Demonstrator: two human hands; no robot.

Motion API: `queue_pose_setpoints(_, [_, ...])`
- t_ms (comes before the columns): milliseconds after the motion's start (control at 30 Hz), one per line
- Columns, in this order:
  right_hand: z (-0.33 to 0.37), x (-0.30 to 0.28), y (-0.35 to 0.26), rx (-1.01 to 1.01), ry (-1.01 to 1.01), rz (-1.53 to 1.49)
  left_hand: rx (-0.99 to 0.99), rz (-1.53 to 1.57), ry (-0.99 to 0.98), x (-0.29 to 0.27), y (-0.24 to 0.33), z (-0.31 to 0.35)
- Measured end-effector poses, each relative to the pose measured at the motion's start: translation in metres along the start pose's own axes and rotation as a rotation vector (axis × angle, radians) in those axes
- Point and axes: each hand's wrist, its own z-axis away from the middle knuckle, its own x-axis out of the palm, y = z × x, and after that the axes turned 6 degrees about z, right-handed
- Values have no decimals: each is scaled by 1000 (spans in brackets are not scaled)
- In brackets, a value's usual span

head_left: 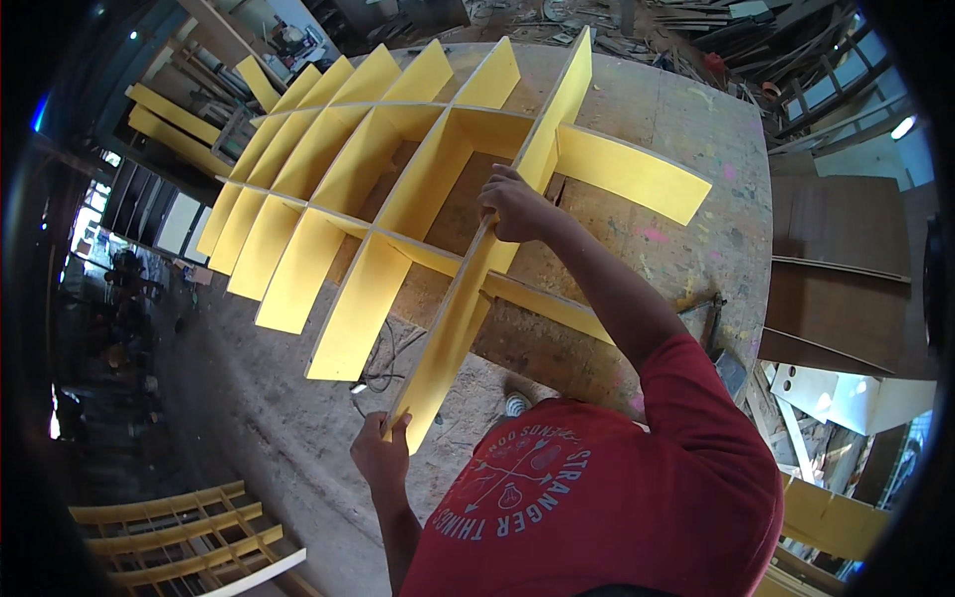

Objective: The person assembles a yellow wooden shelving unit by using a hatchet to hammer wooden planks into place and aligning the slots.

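Observation:
A large lattice of interlocking yellow boards (343, 159) spreads across the worktable (686, 109), its boards standing on edge. My left hand (382, 448) is closed on the near lower end of the nearest long yellow board (438, 363), thumb on one face. Farther up the same board, my right hand (517, 205) wraps over its top edge, close to a crossing joint. Two lengthwise boards cross this one; the ends of the upper lengthwise board (637, 171) and the lower lengthwise board (547, 303) stick out on its right. My right forearm hides part of the lower one.
A dark metal tool (713, 316) lies at the table's right edge. Cables (376, 370) hang below the lattice. Another yellow lattice (179, 532) rests on the floor at lower left. Brown panels (841, 224) stand at right, and scrap wood (736, 45) is heaped beyond the table.

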Motion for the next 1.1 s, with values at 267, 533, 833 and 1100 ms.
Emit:
queue_pose_setpoints(267, [-20, -2, 3, -142, 231, -60, -82, 112, 12, 31, -16, 11])
queue_pose_setpoints(533, [-18, 8, 7, 39, 107, -56, 36, 45, 4, -8, 13, -17])
queue_pose_setpoints(833, [-13, 7, 12, 69, 22, -85, 35, -64, -120, 1, 25, -29])
queue_pose_setpoints(1100, [24, -12, 2, 116, 126, -91, 144, 129, -344, 23, 79, -91])
